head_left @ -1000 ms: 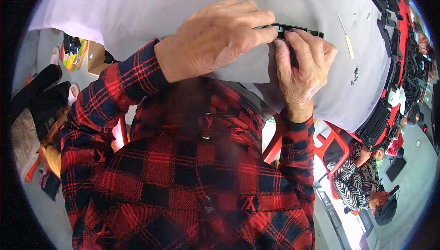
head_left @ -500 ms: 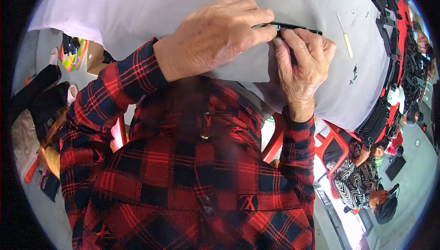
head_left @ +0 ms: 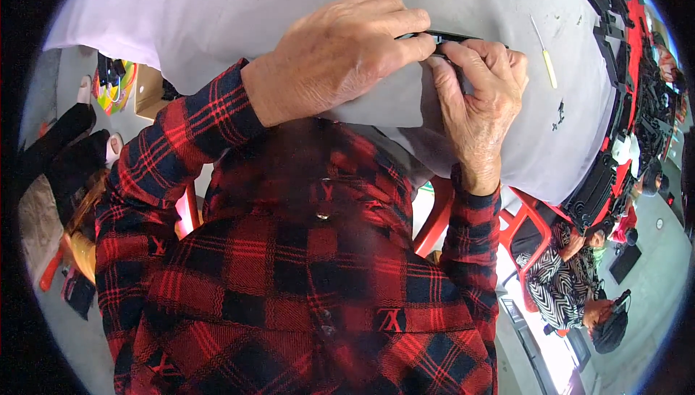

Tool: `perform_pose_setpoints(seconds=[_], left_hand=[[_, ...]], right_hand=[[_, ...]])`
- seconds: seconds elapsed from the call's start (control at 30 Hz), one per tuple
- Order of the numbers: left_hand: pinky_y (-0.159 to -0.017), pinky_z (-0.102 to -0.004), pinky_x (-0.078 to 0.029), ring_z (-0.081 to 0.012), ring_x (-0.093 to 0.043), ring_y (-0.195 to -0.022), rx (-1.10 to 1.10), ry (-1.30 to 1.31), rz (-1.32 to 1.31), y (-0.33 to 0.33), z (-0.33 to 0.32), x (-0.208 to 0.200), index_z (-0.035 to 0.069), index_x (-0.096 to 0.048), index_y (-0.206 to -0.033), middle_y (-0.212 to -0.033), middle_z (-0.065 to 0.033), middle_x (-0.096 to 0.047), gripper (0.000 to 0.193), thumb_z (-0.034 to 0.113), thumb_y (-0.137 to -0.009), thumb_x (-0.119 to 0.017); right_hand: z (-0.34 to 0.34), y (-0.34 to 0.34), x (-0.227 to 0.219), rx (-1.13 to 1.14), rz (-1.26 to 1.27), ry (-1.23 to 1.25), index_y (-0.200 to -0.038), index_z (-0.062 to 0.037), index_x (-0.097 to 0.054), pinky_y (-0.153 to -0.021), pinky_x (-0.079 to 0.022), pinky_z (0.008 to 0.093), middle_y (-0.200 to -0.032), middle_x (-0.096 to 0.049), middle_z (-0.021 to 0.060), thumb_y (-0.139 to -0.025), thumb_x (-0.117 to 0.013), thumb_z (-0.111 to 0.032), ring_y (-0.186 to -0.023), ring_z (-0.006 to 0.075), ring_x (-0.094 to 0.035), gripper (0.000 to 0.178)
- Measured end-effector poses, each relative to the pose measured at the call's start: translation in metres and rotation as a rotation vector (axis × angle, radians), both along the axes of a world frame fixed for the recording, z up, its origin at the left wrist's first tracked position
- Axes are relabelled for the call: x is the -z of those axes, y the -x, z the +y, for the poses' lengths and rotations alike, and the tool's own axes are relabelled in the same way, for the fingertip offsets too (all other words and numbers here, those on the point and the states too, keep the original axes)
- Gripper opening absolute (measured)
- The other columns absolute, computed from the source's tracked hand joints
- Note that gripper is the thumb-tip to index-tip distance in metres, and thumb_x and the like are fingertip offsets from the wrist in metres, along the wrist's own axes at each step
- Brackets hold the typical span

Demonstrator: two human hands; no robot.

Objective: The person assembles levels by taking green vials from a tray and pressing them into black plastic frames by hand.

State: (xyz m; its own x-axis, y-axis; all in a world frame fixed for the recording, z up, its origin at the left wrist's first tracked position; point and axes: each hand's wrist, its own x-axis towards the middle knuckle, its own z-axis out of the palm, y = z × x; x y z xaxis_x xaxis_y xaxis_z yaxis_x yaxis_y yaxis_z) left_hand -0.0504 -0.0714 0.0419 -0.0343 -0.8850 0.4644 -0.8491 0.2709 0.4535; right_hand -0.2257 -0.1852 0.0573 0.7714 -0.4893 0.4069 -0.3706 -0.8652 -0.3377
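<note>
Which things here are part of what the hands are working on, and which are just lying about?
In hand:
left hand
right hand
thin black strip, pinched between both hands' fingers

Lying about:
yellow-handled tool on the grey table
small black bit
black and red parts pile

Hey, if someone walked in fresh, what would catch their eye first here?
Both hands meet at top centre over the grey table: the left hand and right hand pinch a slim black part between them. Below, the red and black checked shirt fills the view, and a yellow-handled tool lies to the right.
</note>
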Motion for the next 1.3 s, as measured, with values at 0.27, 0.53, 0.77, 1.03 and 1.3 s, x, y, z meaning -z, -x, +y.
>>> perform_pose_setpoints(seconds=[0.27,0.53,0.77,1.03,1.3], left_hand=[[-0.080,-0.0403,-0.052,-0.0285,-0.063,-0.094,-0.011,-0.001,0.037,-0.001,0.001,0.002,0.006,-0.066,-0.102,-0.101,-0.0068,-0.062,0.027,0.006,-0.076,-0.073],[-0.081,-0.0374,-0.052,-0.0308,-0.064,-0.097,0.086,-0.101,0.340,-0.019,0.002,-0.005,0.006,-0.067,-0.106,-0.105,-0.0085,-0.064,0.029,0.002,-0.077,-0.072],[-0.067,-0.0378,-0.050,-0.0295,-0.061,-0.076,0.210,-0.146,0.378,-0.048,0.000,-0.032,0.003,-0.066,-0.108,-0.097,-0.0112,-0.059,0.027,0.001,-0.080,-0.066],[-0.063,-0.0401,-0.050,-0.0309,-0.063,-0.076,0.239,-0.123,0.100,-0.045,-0.009,-0.036,0.002,-0.060,-0.095,-0.086,-0.0114,-0.054,0.013,0.002,-0.082,-0.065],[-0.063,-0.0414,-0.051,-0.0337,-0.064,-0.074,0.213,-0.133,0.023,-0.042,-0.010,-0.033,0.003,-0.059,-0.090,-0.081,-0.0116,-0.057,0.009,0.005,-0.082,-0.064]], right_hand=[[0.000,-0.002,-0.003,-0.004,0.008,-0.010,-0.086,-0.0157,-0.076,-0.081,-0.040,0.0373,-0.088,-0.065,-0.0012,-0.072,-0.083,-0.019,-0.087,0.0234,-0.053,0.016],[0.000,-0.003,-0.002,-0.012,0.000,-0.026,-0.087,-0.0158,-0.076,-0.080,-0.040,0.0378,-0.087,-0.065,-0.0010,-0.075,-0.081,-0.021,-0.087,0.0239,-0.054,0.014],[-0.001,0.000,0.000,0.024,-0.010,-0.021,-0.088,-0.0151,-0.076,-0.081,-0.040,0.0377,-0.087,-0.066,-0.0007,-0.076,-0.081,-0.021,-0.087,0.0235,-0.054,0.014],[0.000,-0.003,-0.002,0.010,-0.003,-0.010,-0.087,-0.0144,-0.075,-0.081,-0.041,0.0380,-0.087,-0.067,-0.0003,-0.075,-0.081,-0.020,-0.087,0.0241,-0.055,0.015],[0.003,-0.004,-0.003,0.020,-0.035,-0.046,-0.088,-0.0112,-0.076,-0.082,-0.043,0.0384,-0.088,-0.069,0.0025,-0.075,-0.080,-0.017,-0.090,0.0257,-0.057,0.015]])
